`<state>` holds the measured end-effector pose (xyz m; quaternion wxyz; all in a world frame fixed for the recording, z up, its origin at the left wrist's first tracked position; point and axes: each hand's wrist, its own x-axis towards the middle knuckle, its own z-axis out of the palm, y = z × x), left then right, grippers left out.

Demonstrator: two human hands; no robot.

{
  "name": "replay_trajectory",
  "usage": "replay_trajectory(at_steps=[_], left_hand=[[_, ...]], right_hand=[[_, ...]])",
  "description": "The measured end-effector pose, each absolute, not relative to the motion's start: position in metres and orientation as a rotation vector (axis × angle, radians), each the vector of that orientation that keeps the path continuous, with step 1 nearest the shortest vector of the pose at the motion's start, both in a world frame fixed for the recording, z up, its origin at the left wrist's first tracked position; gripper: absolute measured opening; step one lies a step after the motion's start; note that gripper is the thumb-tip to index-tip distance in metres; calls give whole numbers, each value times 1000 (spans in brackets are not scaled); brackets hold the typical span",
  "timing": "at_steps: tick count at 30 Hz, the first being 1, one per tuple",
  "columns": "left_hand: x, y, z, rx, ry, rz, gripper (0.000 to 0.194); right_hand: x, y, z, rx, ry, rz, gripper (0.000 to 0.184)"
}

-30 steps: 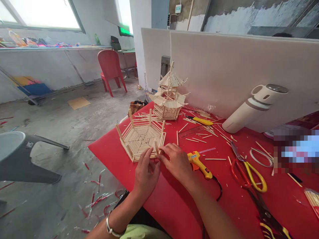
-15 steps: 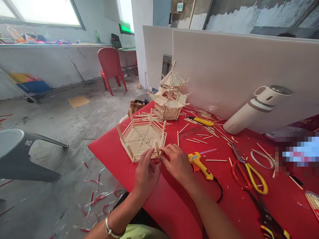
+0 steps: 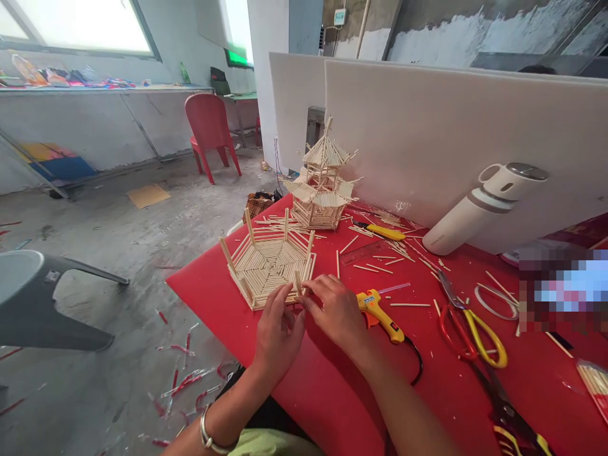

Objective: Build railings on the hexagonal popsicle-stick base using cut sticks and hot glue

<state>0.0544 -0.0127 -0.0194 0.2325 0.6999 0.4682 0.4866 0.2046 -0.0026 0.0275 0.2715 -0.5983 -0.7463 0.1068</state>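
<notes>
A six-sided base of thin wooden sticks point(image 3: 270, 265) lies near the table's left edge, with upright stick posts at its corners. At its near right corner, my right hand point(image 3: 335, 310) pinches a short stick post point(image 3: 297, 282) low down between thumb and fingers. From the other side, my left hand point(image 3: 280, 329) reaches to the same corner. Its fingers are stretched forward at the rim beside the post, and its thumb stands apart below. The exact fingertip contact is partly hidden. A yellow glue gun point(image 3: 380, 313) lies just right of my right hand.
Behind the base stands a stick pagoda point(image 3: 323, 183). Loose sticks, a yellow cutter point(image 3: 387, 232), a ruler point(image 3: 363, 252) and scissors point(image 3: 468, 323) lie on the red table point(image 3: 332, 392). A white flask point(image 3: 479, 209) leans against the pale board point(image 3: 427, 139). A grey stool point(image 3: 52, 297) is left.
The view has shifted very slightly. Both hands stay at the same corner post, and nothing has visibly been let go or picked up.
</notes>
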Motion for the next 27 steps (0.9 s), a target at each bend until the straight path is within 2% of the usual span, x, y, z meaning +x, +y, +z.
replay_trajectory(at_steps=[11,17,23,27], left_hand=[[54,-18,-16,1950,1253,1392,51],[49,-23,-17,1948,1180,1413,48],[47,-25,-15,2047,1022,1460,30],[60,-23,-10,2117,886,1276,15]], right_hand=[[220,-8,47,-1606,-2013,273,29],[247,-17,55,-1620,-1890,205,26],[263,-47,41,-1728,-1833,248,21],[268,-63,36,-1843,-1865,319,18]])
